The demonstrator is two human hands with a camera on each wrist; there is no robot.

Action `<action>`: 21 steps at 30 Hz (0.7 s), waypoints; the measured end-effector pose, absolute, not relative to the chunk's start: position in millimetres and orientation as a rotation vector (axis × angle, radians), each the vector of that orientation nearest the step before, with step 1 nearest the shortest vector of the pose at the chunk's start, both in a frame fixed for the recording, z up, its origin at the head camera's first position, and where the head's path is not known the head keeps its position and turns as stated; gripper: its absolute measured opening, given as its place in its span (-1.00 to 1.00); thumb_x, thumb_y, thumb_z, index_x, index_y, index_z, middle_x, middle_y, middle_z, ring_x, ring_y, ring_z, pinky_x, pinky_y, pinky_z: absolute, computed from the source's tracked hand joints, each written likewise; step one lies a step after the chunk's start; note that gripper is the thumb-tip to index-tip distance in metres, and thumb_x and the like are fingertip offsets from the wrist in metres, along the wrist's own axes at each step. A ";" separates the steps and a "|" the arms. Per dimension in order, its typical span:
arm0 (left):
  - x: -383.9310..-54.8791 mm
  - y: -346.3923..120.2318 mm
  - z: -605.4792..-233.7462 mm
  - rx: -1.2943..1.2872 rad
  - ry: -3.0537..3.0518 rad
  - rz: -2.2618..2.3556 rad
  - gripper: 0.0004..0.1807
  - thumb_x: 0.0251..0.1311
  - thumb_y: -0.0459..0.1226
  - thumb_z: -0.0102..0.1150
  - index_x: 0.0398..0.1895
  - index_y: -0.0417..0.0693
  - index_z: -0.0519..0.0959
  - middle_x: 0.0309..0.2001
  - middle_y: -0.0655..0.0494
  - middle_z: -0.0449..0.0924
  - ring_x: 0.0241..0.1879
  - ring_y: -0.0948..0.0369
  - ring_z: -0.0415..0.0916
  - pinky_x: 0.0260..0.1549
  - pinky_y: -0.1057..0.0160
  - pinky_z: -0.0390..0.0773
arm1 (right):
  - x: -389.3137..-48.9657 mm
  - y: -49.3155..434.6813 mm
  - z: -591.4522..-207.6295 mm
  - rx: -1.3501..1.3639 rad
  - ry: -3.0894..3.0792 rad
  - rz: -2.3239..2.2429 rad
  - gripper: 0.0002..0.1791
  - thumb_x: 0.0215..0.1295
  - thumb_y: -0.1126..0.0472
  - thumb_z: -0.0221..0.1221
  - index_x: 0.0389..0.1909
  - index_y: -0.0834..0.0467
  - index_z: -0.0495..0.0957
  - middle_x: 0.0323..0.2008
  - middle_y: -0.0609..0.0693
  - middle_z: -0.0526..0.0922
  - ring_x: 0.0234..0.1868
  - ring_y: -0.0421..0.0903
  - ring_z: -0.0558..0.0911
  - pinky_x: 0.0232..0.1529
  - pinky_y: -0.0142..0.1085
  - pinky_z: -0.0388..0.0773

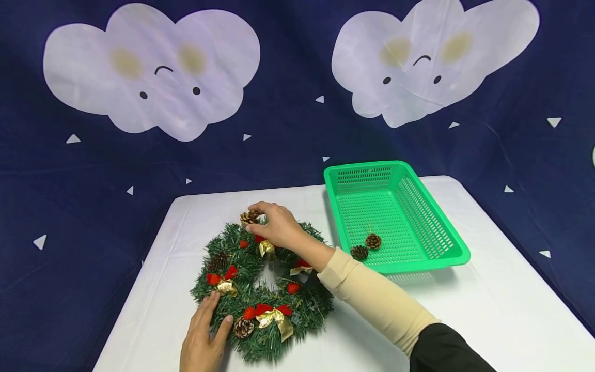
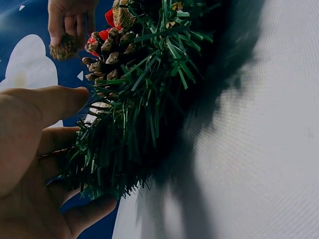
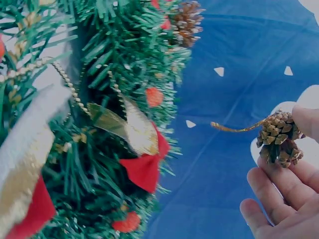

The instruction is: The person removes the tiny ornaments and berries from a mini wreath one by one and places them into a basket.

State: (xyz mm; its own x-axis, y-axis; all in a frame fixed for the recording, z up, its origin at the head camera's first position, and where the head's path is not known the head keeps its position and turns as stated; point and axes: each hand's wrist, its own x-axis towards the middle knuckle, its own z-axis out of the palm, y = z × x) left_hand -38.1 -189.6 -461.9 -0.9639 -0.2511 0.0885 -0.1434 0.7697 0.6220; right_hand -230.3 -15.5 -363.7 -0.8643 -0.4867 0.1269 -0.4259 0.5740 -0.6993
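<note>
A green wreath (image 1: 279, 338) lies on the white table, trimmed with red and gold bows (image 1: 275, 319), red berries and pine cones. Between thumb and fingers, my right hand (image 1: 279, 226) pinches a brown pine cone (image 3: 280, 137) over the wreath's far edge. A gold cord (image 3: 237, 129) sticks out from this cone toward the greenery in the right wrist view. My left hand (image 1: 202, 333) rests at the near left edge of the wreath, thumb apart from its fairly straight fingers. Close to that thumb, a pine cone (image 2: 107, 62) sits in the greenery; some left fingers are partly hidden behind it.
A green plastic basket (image 1: 453, 258) stands at the back right of the table (image 1: 492, 299). Two pine cones (image 1: 373, 241) lie in its near left corner. Behind the table hangs a dark blue cloth (image 1: 288, 103) with white clouds.
</note>
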 end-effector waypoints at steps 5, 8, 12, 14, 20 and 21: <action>-37.8 -188.9 -462.0 0.330 -2.817 -0.959 -0.33 0.27 0.01 0.10 0.39 -0.04 0.25 0.41 -0.05 0.22 0.39 -0.11 0.11 0.17 -0.28 0.31 | -226.2 4.0 -350.8 -0.745 2.678 -1.324 -0.46 0.23 -0.05 0.23 0.23 -0.06 0.43 0.10 -0.01 0.59 0.18 0.00 0.52 0.17 -0.04 0.48; -37.9 -189.1 -461.3 0.329 -2.827 -0.955 -0.33 0.28 0.02 0.08 0.40 -0.03 0.24 0.41 -0.05 0.21 0.40 -0.11 0.10 0.14 -0.29 0.34 | -223.3 17.9 -343.3 -0.718 2.669 -1.413 -0.47 0.20 -0.03 0.25 0.21 -0.07 0.45 0.11 -0.03 0.60 0.19 -0.03 0.52 0.21 -0.03 0.46; -38.2 -190.2 -458.7 0.343 -2.842 -0.970 -0.32 0.29 0.03 0.06 0.41 -0.02 0.23 0.43 -0.04 0.18 0.41 -0.11 0.08 0.17 -0.29 0.30 | -218.5 32.7 -336.9 -0.718 2.682 -1.468 -0.48 0.19 -0.01 0.27 0.19 -0.07 0.46 0.11 -0.05 0.60 0.20 -0.02 0.52 0.22 -0.02 0.45; -38.5 -190.9 -458.4 0.356 -2.846 -0.977 -0.32 0.29 0.03 0.07 0.41 -0.03 0.22 0.43 -0.04 0.17 0.41 -0.11 0.07 0.18 -0.29 0.29 | -216.0 38.1 -336.0 -0.722 2.698 -1.478 -0.48 0.17 -0.01 0.28 0.18 -0.07 0.47 0.11 -0.05 0.60 0.20 -0.02 0.52 0.22 -0.02 0.45; -38.1 -189.6 -458.0 0.367 -2.853 -0.981 -0.31 0.28 0.03 0.07 0.41 -0.02 0.22 0.43 -0.05 0.17 0.41 -0.12 0.07 0.18 -0.30 0.28 | -209.3 53.9 -337.7 -0.741 2.701 -1.555 -0.47 0.16 0.04 0.29 0.19 -0.02 0.47 0.17 0.02 0.56 0.25 0.00 0.48 0.26 0.00 0.41; -37.9 -189.3 -457.8 0.371 -2.857 -0.982 -0.31 0.28 0.03 0.07 0.41 -0.02 0.22 0.43 -0.05 0.17 0.42 -0.11 0.06 0.18 -0.30 0.28 | -207.8 57.2 -338.0 -0.730 2.702 -1.564 -0.47 0.17 0.05 0.29 0.19 -0.01 0.47 0.17 0.03 0.56 0.26 0.01 0.47 0.27 0.01 0.40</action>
